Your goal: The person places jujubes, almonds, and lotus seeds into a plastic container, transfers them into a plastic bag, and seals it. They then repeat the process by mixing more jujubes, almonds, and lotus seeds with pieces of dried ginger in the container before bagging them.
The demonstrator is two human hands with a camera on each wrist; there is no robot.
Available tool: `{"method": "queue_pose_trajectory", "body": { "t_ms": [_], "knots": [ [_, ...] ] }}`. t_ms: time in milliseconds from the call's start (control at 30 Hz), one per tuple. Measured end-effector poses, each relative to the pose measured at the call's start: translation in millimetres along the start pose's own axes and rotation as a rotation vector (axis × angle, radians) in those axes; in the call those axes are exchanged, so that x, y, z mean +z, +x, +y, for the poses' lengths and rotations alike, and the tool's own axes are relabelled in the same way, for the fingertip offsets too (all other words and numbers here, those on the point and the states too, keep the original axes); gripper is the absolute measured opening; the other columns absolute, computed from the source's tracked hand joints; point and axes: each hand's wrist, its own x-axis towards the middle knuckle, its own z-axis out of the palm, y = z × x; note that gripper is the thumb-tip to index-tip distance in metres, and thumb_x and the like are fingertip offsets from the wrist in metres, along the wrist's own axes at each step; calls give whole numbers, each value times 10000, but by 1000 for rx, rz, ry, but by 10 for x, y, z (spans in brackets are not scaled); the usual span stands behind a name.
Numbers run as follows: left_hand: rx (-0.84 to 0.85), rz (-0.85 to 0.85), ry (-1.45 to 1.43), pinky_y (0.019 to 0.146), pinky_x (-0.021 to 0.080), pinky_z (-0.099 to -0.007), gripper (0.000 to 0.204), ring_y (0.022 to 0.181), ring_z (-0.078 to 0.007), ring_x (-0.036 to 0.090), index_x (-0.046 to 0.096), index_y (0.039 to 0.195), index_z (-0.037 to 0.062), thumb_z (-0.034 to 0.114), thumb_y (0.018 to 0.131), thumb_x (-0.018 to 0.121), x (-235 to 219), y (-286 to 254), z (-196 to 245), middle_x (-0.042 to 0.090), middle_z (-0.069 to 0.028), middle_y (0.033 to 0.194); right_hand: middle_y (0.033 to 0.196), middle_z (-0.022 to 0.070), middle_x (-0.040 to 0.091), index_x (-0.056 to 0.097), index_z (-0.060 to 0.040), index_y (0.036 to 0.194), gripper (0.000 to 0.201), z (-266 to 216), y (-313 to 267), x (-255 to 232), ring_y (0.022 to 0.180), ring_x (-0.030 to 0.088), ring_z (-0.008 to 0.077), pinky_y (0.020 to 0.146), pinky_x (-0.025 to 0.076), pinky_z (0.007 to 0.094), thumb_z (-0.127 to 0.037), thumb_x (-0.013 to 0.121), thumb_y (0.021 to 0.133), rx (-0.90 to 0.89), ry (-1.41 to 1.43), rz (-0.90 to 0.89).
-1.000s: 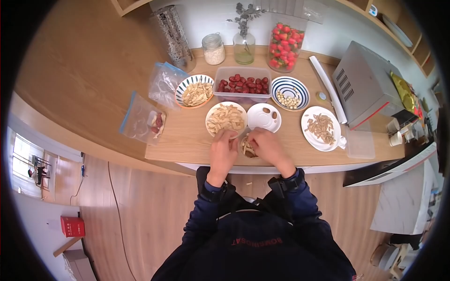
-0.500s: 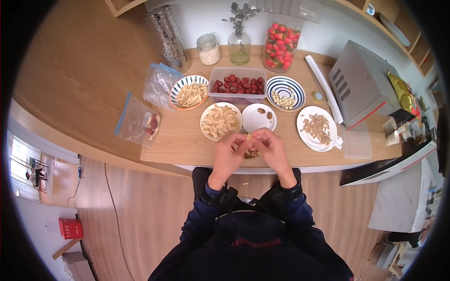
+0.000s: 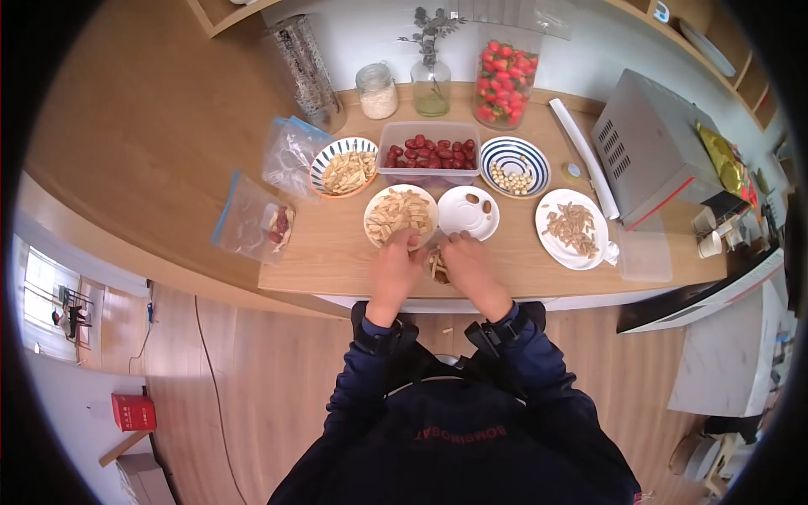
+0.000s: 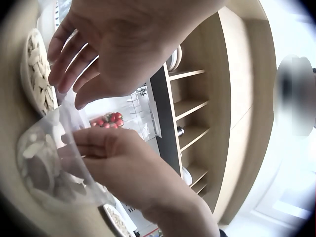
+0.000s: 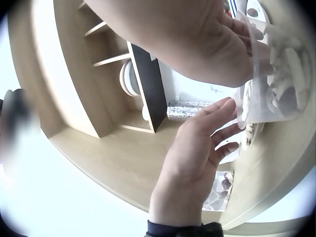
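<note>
Hands, together over tub (image 5: 294, 74) moments ago, now apart. Right hand (image 3: 473, 269) dips fingers inside tub (any grip there: cannot tell); left hand (image 3: 394, 271) hovers near rim, fingers loose, seemingly empty. Work now centres inside tub, on counter (image 3: 320, 252) near plate (image 3: 369, 223).

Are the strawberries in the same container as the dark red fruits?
No, the strawberries are in a tall clear container at the back, while the dark red fruits lie in a low rectangular tub.
</note>
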Motion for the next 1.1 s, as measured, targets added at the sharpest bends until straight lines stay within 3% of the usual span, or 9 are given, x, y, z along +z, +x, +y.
{"method": "queue_pose_trajectory", "body": {
  "t_ms": [200, 400, 600, 700, 800, 900, 1000, 1100],
  "knots": [
    [-30, 103, -182, 676, 542, -392, 249, 772, -256, 702, 673, 1084, 54, 109, 856, 753, 8, -102, -23, 706, -110, 981, 922, 148, 673, 667, 2, 880, 114, 48, 34, -21, 954, 660, 323, 803, 548, 432, -36, 675, 773, -1, 143, 52],
    [14, 154, -276, 664, 536, -360, 174, 743, -247, 686, 684, 1025, 28, 71, 867, 743, -73, -134, 101, 699, -119, 941, 876, 147, 737, 749, -34, 983, 155, 116, -34, -276, 756, 717, 294, 710, 560, 368, -50, 715, 833, 233, 768, 190],
    [80, 140, -276, 683, 540, -353, 200, 756, -245, 692, 685, 1034, 26, 82, 861, 768, -6, -188, 135, 704, -135, 940, 831, 112, 762, 764, -17, 1025, 159, 136, -145, -304, 735, 716, 146, 693, 553, 280, -41, 727, 872, 464, 973, 142],
    [146, 113, -332, 674, 545, -342, 212, 751, -241, 701, 689, 1050, 22, 80, 862, 770, 8, -219, 254, 718, -142, 926, 834, 70, 759, 761, 2, 1021, 133, 108, -162, -289, 770, 695, 90, 684, 545, 253, -29, 719, 898, 441, 1187, 128],
    [45, 40, -505, 657, 545, -330, 201, 743, -236, 703, 704, 1042, 15, 79, 863, 771, 63, -219, 283, 730, -136, 885, 870, 63, 761, 746, 5, 1073, 164, 18, -160, -257, 777, 685, 80, 687, 548, 251, -21, 710, 914, 376, 1251, 166],
    [105, 98, -486, 646, 545, -325, 174, 740, -235, 708, 715, 1013, 5, 75, 864, 770, 75, -164, 196, 729, -128, 841, 902, 64, 758, 728, -2, 1113, 196, -34, -148, -256, 787, 686, 82, 699, 547, 251, -29, 714, 919, 373, 1384, 230],
    [26, 170, -399, 671, 545, -331, 163, 749, -241, 707, 728, 998, 11, 73, 855, 772, -94, -26, 121, 726, -135, 838, 945, 87, 757, 715, -11, 1120, 216, -12, -149, -309, 800, 709, 123, 717, 554, 270, -40, 730, 906, 370, 1159, 314],
    [79, 199, -252, 697, 550, -350, 238, 778, -259, 705, 723, 1067, 36, 59, 835, 769, -200, 265, -83, 726, -143, 908, 968, 117, 751, 721, -33, 1081, 210, 79, -204, -276, 805, 730, 235, 729, 570, 334, -42, 733, 872, 315, 878, 267]
  ]
}}
